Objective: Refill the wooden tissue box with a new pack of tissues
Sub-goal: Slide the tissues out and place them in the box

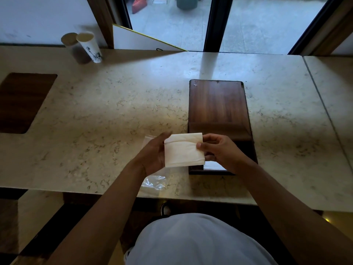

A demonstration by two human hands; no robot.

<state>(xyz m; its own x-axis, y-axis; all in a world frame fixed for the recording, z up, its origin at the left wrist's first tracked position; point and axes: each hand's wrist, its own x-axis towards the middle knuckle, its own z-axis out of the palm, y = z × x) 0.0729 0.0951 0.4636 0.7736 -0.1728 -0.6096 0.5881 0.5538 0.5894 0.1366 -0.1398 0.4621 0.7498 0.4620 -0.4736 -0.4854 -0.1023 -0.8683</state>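
A pale, veined stone counter (107, 115) runs across the view in front of glass doors (170, 22) that look onto an outdoor paved area. At the counter's far left stand two paper cups (84, 47), touching each other; a dark rectangular inset (23, 102) lies toward the left edge, and a seam (322, 104) divides the slab at right. The wooden tissue box (217, 106) lies flat right of centre, its near end open with white showing inside. The left hand (152, 155) cups the left side of a stack of tissues (183, 150), fingers curled behind it; the right hand (219, 150) pinches its right edge between thumb and fingers. The stack is held just above the counter, overlapping the box's near left corner. A clear plastic wrapper (153, 181) lies under the left wrist near the front edge. Bare counter extends widely to the left and beyond the box.
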